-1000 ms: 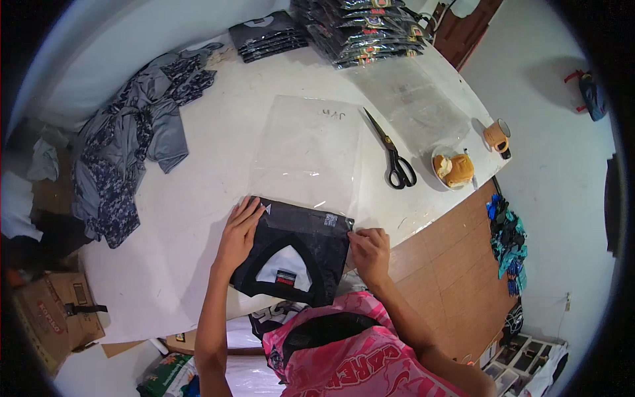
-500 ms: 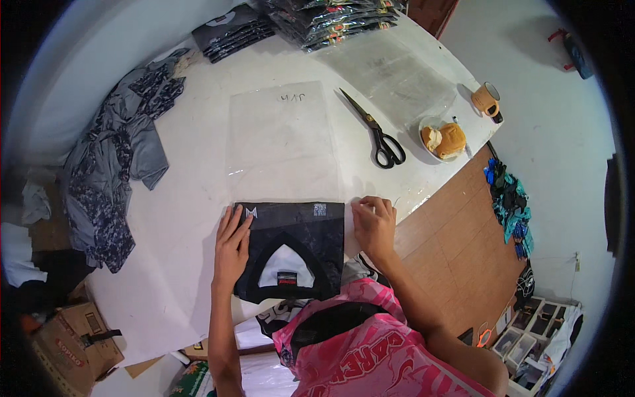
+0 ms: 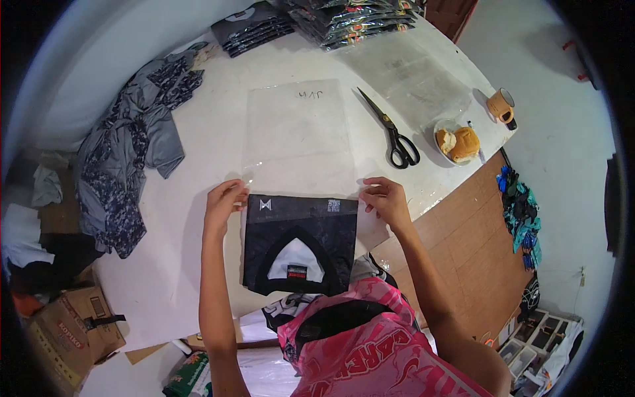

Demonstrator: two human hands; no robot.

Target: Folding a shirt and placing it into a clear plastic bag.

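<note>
A folded black shirt with a white inner collar lies at the table's near edge, in front of me. Beyond it a clear plastic bag lies flat, and a see-through layer seems to cover the shirt's far strip. My left hand is at the shirt's far left corner, fingertips pinched on the bag's edge. At the far right corner, my right hand has thumb and fingers closed on the other edge of the plastic.
Black scissors lie right of the bag, near more clear bags. A bowl of bread rolls and an orange mug stand by the right edge. Packed shirts are stacked at the back; grey patterned garments lie left.
My left hand has lifted off the shirt's left side and moved to its far corner. My right hand has closed in on the opposite corner. The whole view has shifted slightly.
</note>
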